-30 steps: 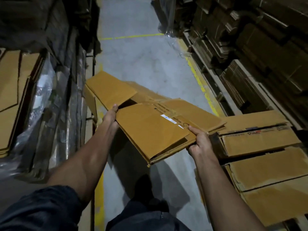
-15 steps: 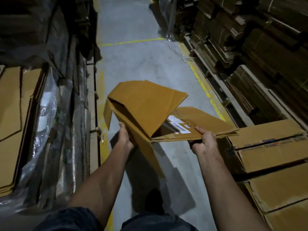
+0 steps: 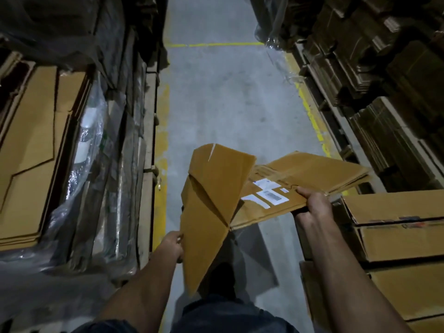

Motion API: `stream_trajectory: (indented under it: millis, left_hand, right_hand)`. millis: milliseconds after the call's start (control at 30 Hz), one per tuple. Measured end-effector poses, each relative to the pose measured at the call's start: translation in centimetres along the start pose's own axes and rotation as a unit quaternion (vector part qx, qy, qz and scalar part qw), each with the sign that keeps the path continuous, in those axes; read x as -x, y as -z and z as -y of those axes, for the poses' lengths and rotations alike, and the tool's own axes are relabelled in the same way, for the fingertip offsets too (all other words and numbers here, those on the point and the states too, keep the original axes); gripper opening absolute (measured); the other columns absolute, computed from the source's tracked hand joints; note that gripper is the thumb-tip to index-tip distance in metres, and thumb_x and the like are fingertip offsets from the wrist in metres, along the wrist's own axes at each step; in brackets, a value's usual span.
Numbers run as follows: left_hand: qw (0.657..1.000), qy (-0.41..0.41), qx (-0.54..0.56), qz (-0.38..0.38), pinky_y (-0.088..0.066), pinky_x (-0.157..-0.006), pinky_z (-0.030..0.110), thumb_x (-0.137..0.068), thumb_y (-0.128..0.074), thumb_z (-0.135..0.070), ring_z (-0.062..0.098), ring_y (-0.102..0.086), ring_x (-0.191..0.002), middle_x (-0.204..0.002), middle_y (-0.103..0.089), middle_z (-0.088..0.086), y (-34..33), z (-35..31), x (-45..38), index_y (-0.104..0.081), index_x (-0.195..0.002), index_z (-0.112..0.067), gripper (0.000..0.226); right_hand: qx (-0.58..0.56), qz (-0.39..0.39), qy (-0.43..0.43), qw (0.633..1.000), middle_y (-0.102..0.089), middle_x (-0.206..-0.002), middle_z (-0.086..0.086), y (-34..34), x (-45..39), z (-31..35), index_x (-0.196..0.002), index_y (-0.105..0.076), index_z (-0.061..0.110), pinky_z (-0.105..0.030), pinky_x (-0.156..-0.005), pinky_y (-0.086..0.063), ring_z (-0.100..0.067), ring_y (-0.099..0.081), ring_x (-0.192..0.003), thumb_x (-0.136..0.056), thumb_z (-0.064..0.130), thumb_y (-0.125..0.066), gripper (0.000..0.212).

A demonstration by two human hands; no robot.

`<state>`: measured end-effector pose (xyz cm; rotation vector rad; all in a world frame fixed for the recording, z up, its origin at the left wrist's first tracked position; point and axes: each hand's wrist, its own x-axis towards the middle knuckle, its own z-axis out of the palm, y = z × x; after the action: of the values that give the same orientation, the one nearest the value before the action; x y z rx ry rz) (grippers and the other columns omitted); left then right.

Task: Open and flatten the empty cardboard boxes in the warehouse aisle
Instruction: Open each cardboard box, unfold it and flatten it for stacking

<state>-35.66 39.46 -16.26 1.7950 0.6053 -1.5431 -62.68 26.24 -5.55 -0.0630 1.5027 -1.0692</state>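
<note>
Both the left hand (image 3: 171, 246) and right hand (image 3: 313, 205) are gripping a half-collapsed cardboard box (image 3: 230, 200) mid-frame; flattening is looking unfinished.

Both your forearms reach up from the bottom of the frame, bare below dark sleeves. Your left hand (image 3: 171, 246) sits at lower centre, fingers curled round the near left edge of the cardboard box (image 3: 211, 212). Your right hand (image 3: 312, 204) is higher, right of centre, thumb on top and fingers underneath, pinching the box's right panel.
</note>
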Motion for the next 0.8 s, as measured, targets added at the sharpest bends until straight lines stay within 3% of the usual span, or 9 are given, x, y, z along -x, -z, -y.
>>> stream_trajectory:
  millis: [100, 167, 233, 267, 367, 433, 600, 733, 800]
  left_hand:
    - [0.997, -0.023, -0.05, -0.047, -0.041, -0.098, 0.05, -0.103, -0.047, -0.006, 0.039, -0.055, -0.118, -0.123, -0.06, 0.021, 2.4, -0.7, -2.0, -0.054, -0.123, 0.012, 0.027]
    - [0.997, -0.037, -0.05, -0.054, -0.046, -0.079, 0.045, -0.104, -0.044, -0.004, 0.035, -0.056, -0.087, -0.096, -0.058, 0.02, 3.4, -1.5, -2.8, -0.055, -0.1, 0.008, 0.017]
    - [0.995, -0.048, -0.041, -0.072, -0.042, -0.059, 0.037, -0.106, -0.04, -0.015, 0.026, -0.045, -0.064, -0.081, -0.05, 0.013, 4.1, -2.2, -5.1, -0.048, -0.083, -0.004, 0.027]
    - [0.997, -0.044, -0.015, -0.062, -0.044, -0.059, 0.037, -0.107, -0.038, -0.024, 0.025, -0.046, -0.063, -0.086, -0.052, 0.014, 4.2, -2.4, -6.0, -0.047, -0.085, -0.006, 0.03]
    - [0.997, -0.002, 0.078, -0.01, -0.054, -0.085, 0.044, -0.103, -0.032, -0.053, 0.031, -0.059, -0.08, -0.1, -0.061, 0.017, 4.3, -3.3, -6.6, -0.055, -0.1, -0.002, 0.056]
    - [0.995, 0.015, 0.101, -0.011, -0.055, -0.078, 0.041, -0.099, -0.032, -0.063, 0.026, -0.056, -0.074, -0.086, -0.06, 0.013, 3.7, -4.4, -5.7, -0.056, -0.091, -0.005, 0.063]
    - [0.999, -0.007, 0.011, -0.053, -0.048, -0.071, 0.037, -0.098, -0.036, -0.054, 0.022, -0.045, -0.064, -0.077, -0.048, 0.005, 3.1, -6.4, -5.6, -0.042, -0.073, -0.015, 0.046]
    - [0.994, -0.009, -0.099, -0.052, -0.052, -0.055, 0.031, -0.102, -0.046, -0.034, 0.025, -0.056, -0.06, -0.074, -0.059, 0.007, 3.5, -7.1, -6.3, -0.055, -0.078, -0.009, 0.036]
    - [0.988, -0.02, -0.139, -0.061, -0.053, -0.057, 0.03, -0.099, -0.051, -0.033, 0.027, -0.059, -0.056, -0.072, -0.064, 0.009, 4.4, -7.2, -7.0, -0.061, -0.078, -0.007, 0.035]
  right_hand:
    - [0.037, 0.019, 0.03, 0.999, -0.069, -0.108, -0.026, 0.2, 0.0, -0.3, -0.104, -0.061, -0.002, -0.054, -0.081, -0.059, -0.037, -0.072, -0.084, -0.085, -0.014, -0.062, 0.022]
    - [0.059, 0.033, 0.039, 0.997, -0.07, -0.108, -0.027, 0.2, 0.0, -0.6, -0.116, -0.059, -0.004, -0.054, -0.077, -0.06, -0.038, -0.073, -0.086, -0.084, -0.013, -0.064, 0.033]
    - [0.071, 0.041, 0.036, 0.996, -0.07, -0.107, -0.027, 0.4, 0.2, -0.9, -0.119, -0.059, -0.005, -0.052, -0.075, -0.061, -0.038, -0.073, -0.087, -0.084, -0.013, -0.065, 0.036]
    - [0.075, 0.046, 0.035, 0.995, -0.07, -0.108, -0.026, 0.5, 0.2, -1.0, -0.118, -0.059, -0.005, -0.051, -0.075, -0.061, -0.038, -0.073, -0.086, -0.084, -0.013, -0.065, 0.035]
    - [0.091, 0.062, 0.033, 0.993, -0.071, -0.108, -0.025, 1.3, 0.1, -1.6, -0.123, -0.059, -0.004, -0.051, -0.073, -0.061, -0.038, -0.073, -0.088, -0.085, -0.011, -0.065, 0.04]
    - [0.106, 0.078, 0.033, 0.991, -0.071, -0.109, -0.024, 1.8, 0.1, -1.9, -0.123, -0.06, -0.001, -0.054, -0.074, -0.06, -0.04, -0.072, -0.091, -0.084, -0.01, -0.065, 0.04]
    - [0.119, 0.118, 0.023, 0.986, -0.074, -0.092, -0.018, 2.0, 0.4, -2.2, -0.103, -0.064, 0.004, -0.047, -0.069, -0.062, -0.03, -0.074, -0.075, -0.09, -0.007, -0.06, 0.018]
    - [0.096, 0.143, 0.033, 0.984, -0.076, -0.089, -0.016, 1.9, 0.5, -2.4, -0.101, -0.066, 0.007, -0.045, -0.07, -0.062, -0.029, -0.075, -0.075, -0.091, -0.008, -0.057, 0.019]
    - [0.074, 0.141, 0.022, 0.987, -0.075, -0.086, -0.016, 1.9, 0.5, -2.5, -0.096, -0.066, 0.005, -0.043, -0.068, -0.063, -0.027, -0.074, -0.072, -0.092, -0.007, -0.055, 0.017]
